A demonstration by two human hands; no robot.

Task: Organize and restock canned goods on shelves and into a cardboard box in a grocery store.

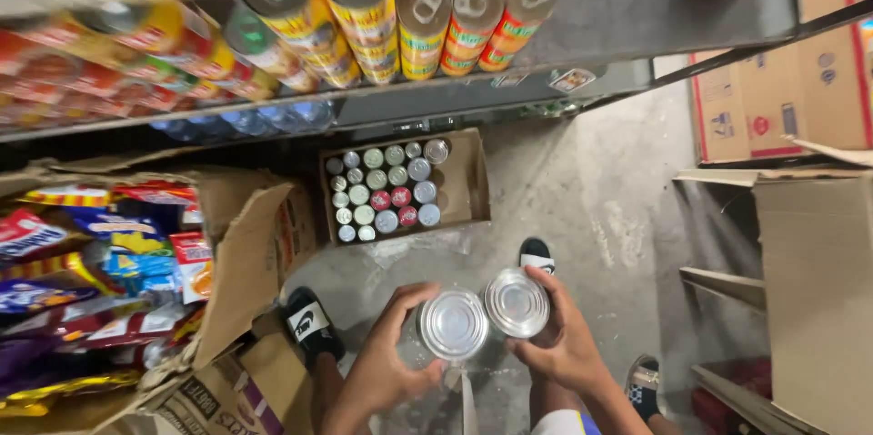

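My left hand [386, 358] grips a tin can [452, 323] whose silver end faces the camera. My right hand [564, 340] grips a second tin can [516, 302] right beside it, the two cans touching. Both are held at waist height above the concrete floor. Straight ahead on the floor lies a shallow cardboard tray [464, 182] with several more cans standing upright in its left part; its right part is bare. Above it a grey metal shelf [637, 8] carries a row of yellow and red cans [423, 26] lying on their sides.
A large open cardboard box [241, 244] of colourful snack packets stands at my left. Tall cardboard boxes [809, 271] stand at the right, another [773, 99] behind them. My feet in black sandals [309, 321] rest on the floor. Another person's foot [644, 387] shows at lower right.
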